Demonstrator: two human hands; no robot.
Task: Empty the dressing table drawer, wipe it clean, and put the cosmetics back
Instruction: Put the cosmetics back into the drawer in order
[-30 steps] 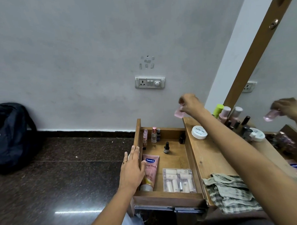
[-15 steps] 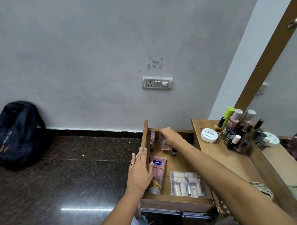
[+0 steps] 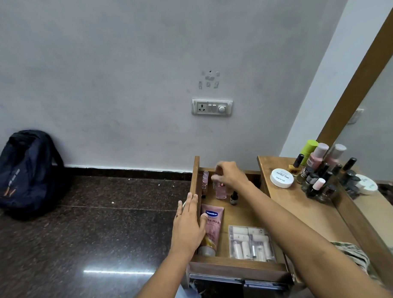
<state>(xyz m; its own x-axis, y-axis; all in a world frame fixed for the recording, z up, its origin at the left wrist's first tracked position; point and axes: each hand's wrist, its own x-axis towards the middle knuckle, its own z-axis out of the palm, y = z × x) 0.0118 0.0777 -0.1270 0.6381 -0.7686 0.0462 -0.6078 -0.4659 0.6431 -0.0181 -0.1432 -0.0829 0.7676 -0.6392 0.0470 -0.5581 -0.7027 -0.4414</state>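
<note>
Brown wooden drawer [image 3: 237, 269] — pink tube [image 3: 211, 226] with a blue logo, pale pink bottle [image 3: 221, 192] below the right grip [image 3: 230, 174]; green-grey checked cloth [image 3: 357, 251], dark speckled floor [image 3: 82, 231].

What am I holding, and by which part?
Left hand rests flat on the wooden drawer, gripping nothing. Right hand blurs above the small pink bottle; a hold on its cap cannot be told.

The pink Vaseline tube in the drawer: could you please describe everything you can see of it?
The pink tube is soft-looking plastic with a blue Vaseline logo at its far end and a greyish cap toward the drawer front. It lies flat, lengthwise, along the left wall, apart from a clear case. The left hand rests on that wall, its thumb over the tube's edge.
</note>
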